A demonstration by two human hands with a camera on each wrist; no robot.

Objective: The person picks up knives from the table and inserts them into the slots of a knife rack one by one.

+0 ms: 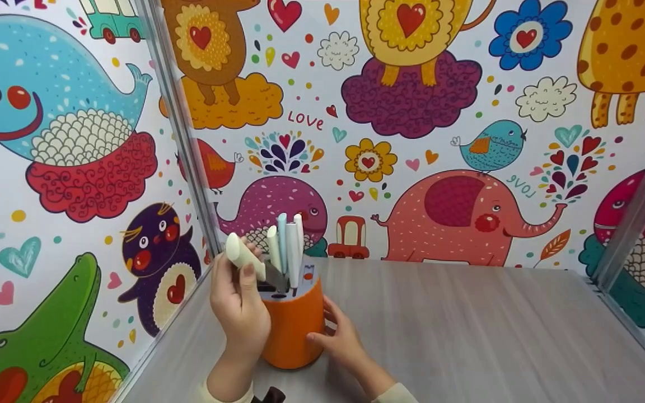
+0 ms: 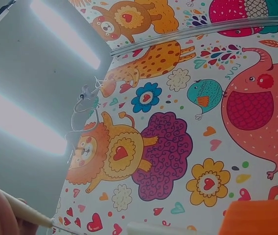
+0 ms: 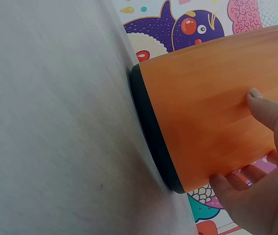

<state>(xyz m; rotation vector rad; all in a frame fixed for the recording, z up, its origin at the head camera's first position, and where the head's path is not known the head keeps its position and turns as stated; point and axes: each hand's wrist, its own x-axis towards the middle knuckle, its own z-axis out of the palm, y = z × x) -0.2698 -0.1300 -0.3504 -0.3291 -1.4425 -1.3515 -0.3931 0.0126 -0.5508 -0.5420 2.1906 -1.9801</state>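
In the head view, an orange knife block [image 1: 293, 333] stands upright on the table, its dark base showing in the right wrist view. My left hand [image 1: 239, 305] grips the cream handle of a knife [image 1: 246, 258], tilted to the left above the block. Its blade angles down toward the slotted top, and the tip is hidden among the other knives. Several more handles, cream, pale blue [image 1: 283, 235] and white, stick up from the block. Low on the block's right side, my right hand [image 1: 345, 338] holds it between thumb and fingers [image 3: 229, 183].
The grey wood-grain table [image 1: 468, 336] extends to the right of the block. Printed cartoon panels [image 1: 322, 184] close it in at the back and sides, with a metal corner post [image 1: 180, 129] behind the left hand. A small dark object [image 1: 273, 395] shows by the left sleeve.
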